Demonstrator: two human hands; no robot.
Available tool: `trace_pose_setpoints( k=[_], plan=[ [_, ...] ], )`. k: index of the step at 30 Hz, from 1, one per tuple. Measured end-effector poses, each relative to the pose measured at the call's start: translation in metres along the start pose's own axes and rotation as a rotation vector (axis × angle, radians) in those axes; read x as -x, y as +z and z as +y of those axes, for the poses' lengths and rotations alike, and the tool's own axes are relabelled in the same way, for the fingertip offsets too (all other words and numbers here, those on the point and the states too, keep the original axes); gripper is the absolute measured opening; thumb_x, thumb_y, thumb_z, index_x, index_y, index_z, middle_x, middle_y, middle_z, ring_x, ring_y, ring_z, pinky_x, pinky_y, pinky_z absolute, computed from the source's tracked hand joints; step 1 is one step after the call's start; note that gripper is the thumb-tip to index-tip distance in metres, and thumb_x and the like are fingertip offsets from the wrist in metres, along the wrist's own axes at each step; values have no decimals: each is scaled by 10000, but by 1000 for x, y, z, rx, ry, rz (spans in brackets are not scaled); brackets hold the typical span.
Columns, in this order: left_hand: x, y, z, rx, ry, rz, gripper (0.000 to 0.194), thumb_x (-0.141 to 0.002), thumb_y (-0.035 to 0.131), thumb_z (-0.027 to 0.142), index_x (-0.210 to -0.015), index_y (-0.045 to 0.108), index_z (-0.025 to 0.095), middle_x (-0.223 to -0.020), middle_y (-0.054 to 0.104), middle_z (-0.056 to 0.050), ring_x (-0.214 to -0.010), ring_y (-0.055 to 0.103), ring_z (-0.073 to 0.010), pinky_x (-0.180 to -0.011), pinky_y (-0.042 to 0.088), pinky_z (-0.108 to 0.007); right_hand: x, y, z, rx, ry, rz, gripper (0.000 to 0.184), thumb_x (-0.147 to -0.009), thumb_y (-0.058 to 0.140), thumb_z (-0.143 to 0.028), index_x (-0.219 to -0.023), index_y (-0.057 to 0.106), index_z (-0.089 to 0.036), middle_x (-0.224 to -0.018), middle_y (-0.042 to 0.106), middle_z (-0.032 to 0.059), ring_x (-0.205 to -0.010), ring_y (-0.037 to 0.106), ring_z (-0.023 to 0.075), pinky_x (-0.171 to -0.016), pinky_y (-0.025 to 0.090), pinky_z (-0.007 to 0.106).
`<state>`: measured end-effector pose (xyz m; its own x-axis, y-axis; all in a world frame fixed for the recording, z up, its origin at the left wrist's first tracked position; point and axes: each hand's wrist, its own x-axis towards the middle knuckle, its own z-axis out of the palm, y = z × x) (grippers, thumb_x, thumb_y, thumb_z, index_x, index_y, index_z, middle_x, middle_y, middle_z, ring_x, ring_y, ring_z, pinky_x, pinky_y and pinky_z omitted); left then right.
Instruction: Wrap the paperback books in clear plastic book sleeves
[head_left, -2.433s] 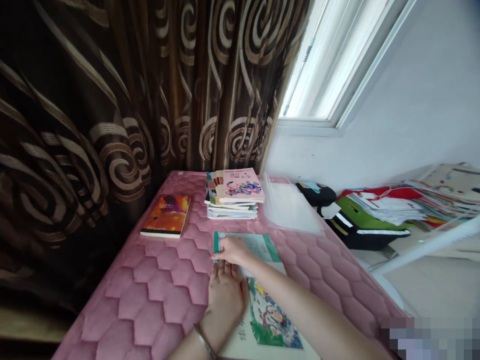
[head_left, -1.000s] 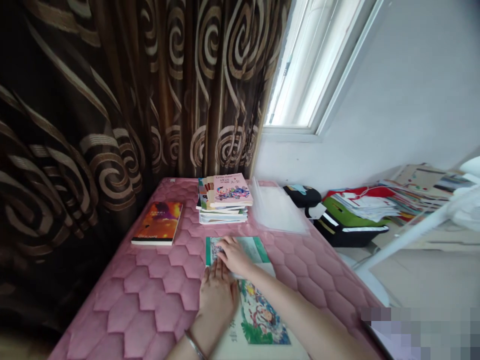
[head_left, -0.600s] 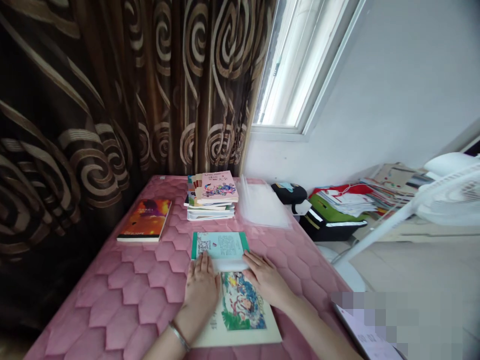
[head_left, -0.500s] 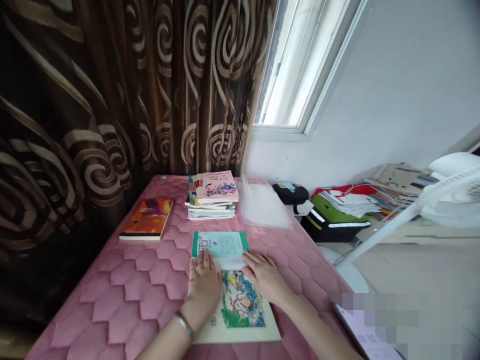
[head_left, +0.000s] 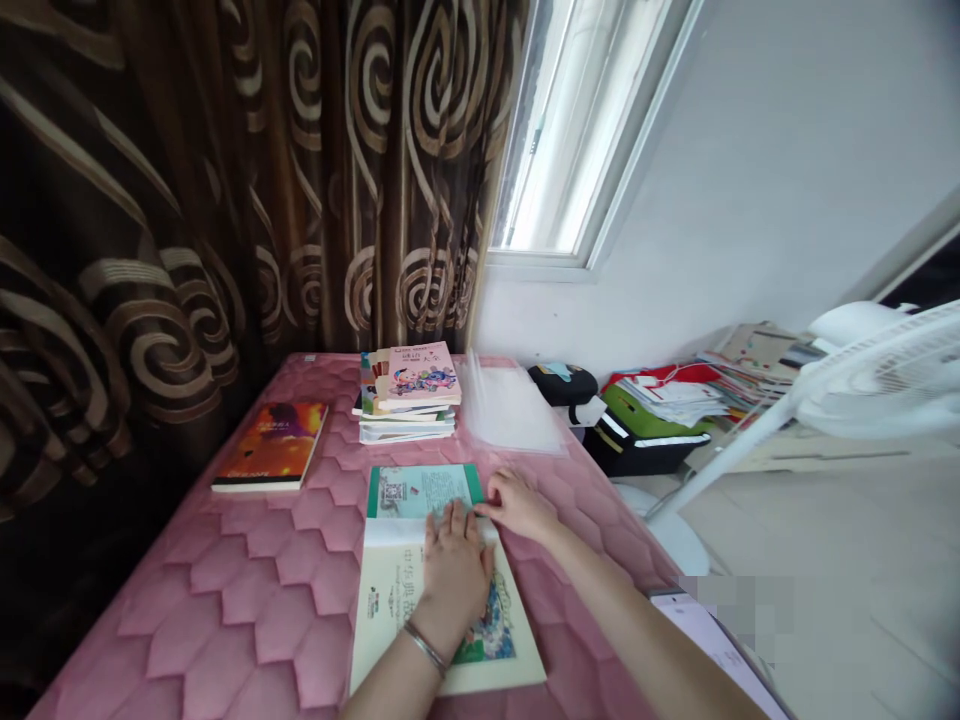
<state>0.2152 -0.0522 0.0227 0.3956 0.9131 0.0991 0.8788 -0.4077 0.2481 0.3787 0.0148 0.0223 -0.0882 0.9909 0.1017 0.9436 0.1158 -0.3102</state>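
In the head view, your left hand [head_left: 459,568] lies flat and open on the book [head_left: 382,635]; your right hand [head_left: 519,503], half curled, touches the green flap [head_left: 431,488] at its right edge, any pinch unclear. The book rests on the pink mattress [head_left: 240,600]

Now the left hand [head_left: 457,565] slides right across the book [head_left: 386,630] at lower centre, baring its title [head_left: 409,585] and hiding some of the picture [head_left: 499,635]; the right hand [head_left: 517,505] curls in at the green flap's [head_left: 446,488] right edge.
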Motion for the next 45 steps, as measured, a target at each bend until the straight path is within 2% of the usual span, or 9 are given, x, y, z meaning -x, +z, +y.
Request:
trace_pose_setpoints(
  k=[3, 7, 13, 19, 24, 29, 34, 39, 45],
  plan=[
    [-1, -1, -1, 4, -4, -22, 530, -965, 313, 394, -1405, 451, 131, -1507, 377, -129, -1398, 335, -277, -1166, 227, -496, -27, 0, 3, 31, 68, 4, 308, -746, 721, -506, -733, 648, -207, -915, 664, 11, -829, 610, 155, -699, 391, 232],
    [-3, 0, -1, 8, -10, -22, 533, -962, 327, 406, -1406, 451, 137, -1508, 381, -123, -1394, 343, -275, -1171, 229, -486, -56, 6, -3, 65, 202, 68, 432, -873, 530, -574, -730, 664, -189, -838, 696, 62, -742, 628, 179, -651, 373, 263],
    [-1, -3, -1, 20, -12, -23, 547, -966, 306, 417, -1416, 436, 134, -1511, 377, -120, -1398, 336, -276, -1177, 221, -484, -45, 16, -11, 83, 229, 121, 390, -928, 486, -483, -794, 661, -161, -927, 697, 120, -901, 621, 229, -754, 382, 304],
    [-2, -2, -1, 17, -4, -35, 557, -968, 285, 412, -1424, 419, 121, -1512, 368, -137, -1397, 337, -281, -1174, 219, -493, -6, 5, -1, 10, 98, -28, 242, -777, 714, -408, -697, 641, -191, -855, 692, 10, -780, 615, 139, -643, 375, 223],
    [-3, 3, -1, 13, -4, -14, 548, -970, 288, 412, -1413, 438, 126, -1506, 378, -137, -1399, 333, -284, -1169, 222, -502, -27, -4, 8, 1, 81, -148, 328, -568, 844, -455, -587, 637, -202, -653, 661, -34, -599, 576, 120, -532, 324, 218],
    [-2, 5, -1, 0, 7, 32, 532, -965, 314, 404, -1402, 457, 135, -1490, 413, -130, -1381, 365, -282, -1162, 244, -490, -59, 2, 1, 56, 215, -40, 414, -821, 583, -585, -691, 679, -204, -676, 688, 32, -632, 619, 177, -559, 352, 257],
    [-1, 4, -2, 12, 5, 24, 543, -963, 317, 411, -1403, 453, 123, -1494, 404, -134, -1382, 362, -283, -1164, 243, -486, -51, 17, -13, 110, 283, 134, 409, -936, 447, -492, -834, 673, -166, -923, 700, 151, -918, 635, 256, -757, 390, 320],
    [-2, 2, -2, 10, 6, 14, 540, -965, 309, 395, -1411, 438, 118, -1497, 391, -140, -1391, 350, -275, -1165, 237, -493, -18, 16, -7, 46, 164, 93, 221, -838, 635, -415, -813, 636, -195, -946, 682, 66, -929, 608, 206, -764, 393, 280],
    [-1, 0, 0, 13, -8, -15, 559, -971, 288, 406, -1418, 420, 99, -1511, 363, -144, -1399, 334, -272, -1175, 216, -489, -11, 1, 6, -62, 93, -114, 312, -603, 818, -435, -716, 639, -206, -796, 675, -12, -747, 601, 153, -614, 366, 225]
  ],
)
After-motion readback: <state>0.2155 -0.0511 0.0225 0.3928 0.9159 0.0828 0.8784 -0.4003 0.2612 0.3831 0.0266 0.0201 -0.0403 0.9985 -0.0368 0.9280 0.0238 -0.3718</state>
